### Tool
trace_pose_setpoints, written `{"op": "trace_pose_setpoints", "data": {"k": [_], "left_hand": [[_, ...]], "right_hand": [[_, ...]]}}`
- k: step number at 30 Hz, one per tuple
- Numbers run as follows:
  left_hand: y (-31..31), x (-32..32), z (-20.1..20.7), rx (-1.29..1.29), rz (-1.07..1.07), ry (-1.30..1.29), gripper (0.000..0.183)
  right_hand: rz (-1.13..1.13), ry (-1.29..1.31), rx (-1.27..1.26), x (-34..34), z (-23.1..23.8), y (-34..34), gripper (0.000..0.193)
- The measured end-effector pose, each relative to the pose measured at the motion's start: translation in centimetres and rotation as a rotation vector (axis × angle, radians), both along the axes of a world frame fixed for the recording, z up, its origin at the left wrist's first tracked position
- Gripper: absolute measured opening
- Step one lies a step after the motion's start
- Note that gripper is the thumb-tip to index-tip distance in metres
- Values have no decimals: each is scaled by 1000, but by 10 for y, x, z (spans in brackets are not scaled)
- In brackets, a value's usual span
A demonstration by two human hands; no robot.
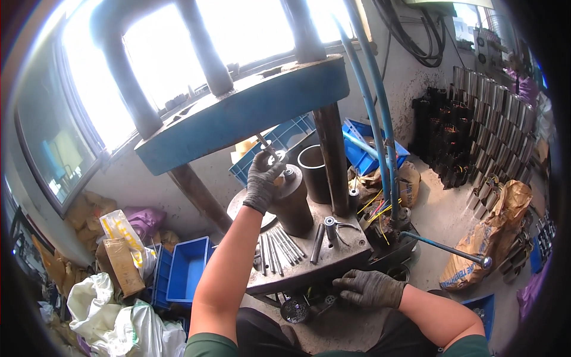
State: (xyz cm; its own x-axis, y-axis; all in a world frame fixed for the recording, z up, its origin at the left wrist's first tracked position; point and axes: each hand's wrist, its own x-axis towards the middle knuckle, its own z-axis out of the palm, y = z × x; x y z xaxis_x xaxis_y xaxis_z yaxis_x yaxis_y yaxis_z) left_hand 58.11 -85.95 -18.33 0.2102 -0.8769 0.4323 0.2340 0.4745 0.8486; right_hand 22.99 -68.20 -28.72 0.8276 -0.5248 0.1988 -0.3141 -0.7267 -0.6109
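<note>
My left hand (263,180), in a grey work glove, is raised over a thick dark steel cylinder (295,215) standing on the press table (351,254). Its fingers close on a slim metal rod (262,140), which tilts up toward the blue press plate (250,116). A pale ring shows by the fingertips; the glove hides how it sits on the rod. Several thin steel rods (277,249) lie fanned out before the cylinder. To their right are a thicker dark bar (317,244) and pliers (341,226). My gloved right hand (372,288) hovers by the table's front edge, holding nothing, fingers stretched out.
Steel columns (331,160) flank the cylinder. A wide dark tube (313,172) stands behind it. Blue bins (188,271) and white sacks (122,318) lie at left. A long lever (443,247) juts out at right, near a paper sack (489,238) and stacked metal tubes (493,125).
</note>
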Motion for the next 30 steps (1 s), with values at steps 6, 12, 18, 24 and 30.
{"op": "trace_pose_setpoints", "data": {"k": [6, 12, 18, 24, 30], "left_hand": [[2, -1, 1, -9, 4, -67, 52], [2, -10, 4, 55, 20, -113, 53], [3, 4, -7, 34, -19, -93, 53], [11, -8, 8, 20, -84, -12, 55], [7, -16, 9, 125, -63, -70, 57]], "right_hand": [[153, 250, -62, -11, 5, 8, 45], [49, 335, -138, -32, 22, 11, 30], [-145, 198, -397, -74, 121, 38, 21], [-414, 635, -518, -168, 158, 33, 28], [-206, 564, -423, -183, 145, 33, 29]]}}
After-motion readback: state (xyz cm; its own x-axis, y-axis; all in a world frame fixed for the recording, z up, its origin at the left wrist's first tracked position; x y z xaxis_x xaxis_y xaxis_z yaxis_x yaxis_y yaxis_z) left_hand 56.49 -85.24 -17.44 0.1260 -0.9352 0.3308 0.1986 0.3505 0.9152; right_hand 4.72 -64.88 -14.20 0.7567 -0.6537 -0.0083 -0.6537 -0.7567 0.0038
